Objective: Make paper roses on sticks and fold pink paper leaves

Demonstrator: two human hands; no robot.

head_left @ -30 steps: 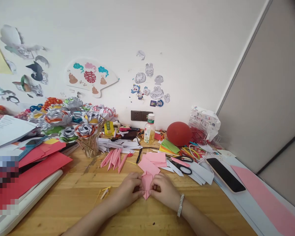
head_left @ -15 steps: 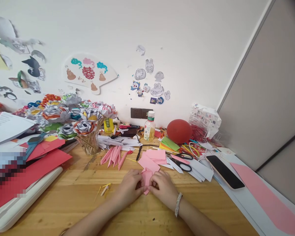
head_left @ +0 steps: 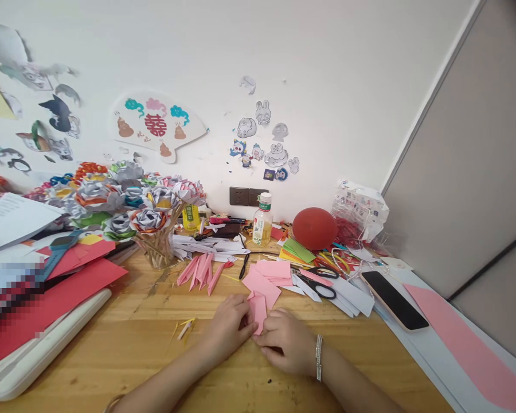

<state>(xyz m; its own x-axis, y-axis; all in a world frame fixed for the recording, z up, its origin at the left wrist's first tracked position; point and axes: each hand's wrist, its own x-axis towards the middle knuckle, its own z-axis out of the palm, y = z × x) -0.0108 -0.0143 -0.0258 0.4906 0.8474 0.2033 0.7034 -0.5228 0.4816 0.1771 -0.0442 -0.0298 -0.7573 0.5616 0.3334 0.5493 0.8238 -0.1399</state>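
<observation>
A small piece of folded pink paper (head_left: 259,312) lies on the wooden table between my hands, its upper corners folded over. My left hand (head_left: 233,322) grips its left edge, thumb near the bottom end. On the other side, my right hand (head_left: 289,339) has its fingers curled and pressed at the lower right edge of the paper; the fingertips partly hide that corner. Just beyond lie flat pink paper sheets (head_left: 262,285), loosely overlapped. Several folded pink strips (head_left: 204,272) rest to the left of them.
Black-handled scissors (head_left: 322,289) lie among white paper slips at right, near a phone (head_left: 393,301). A drink bottle (head_left: 262,221) and a red balloon (head_left: 315,228) stand at the back. Paper flowers (head_left: 150,221) in a holder and red sheets (head_left: 81,287) occupy the left.
My right hand has slid down and slightly right along the paper, its fingers now curled at the lower edge. The paper's right side looks folded inward. My left hand has stayed nearly still.
</observation>
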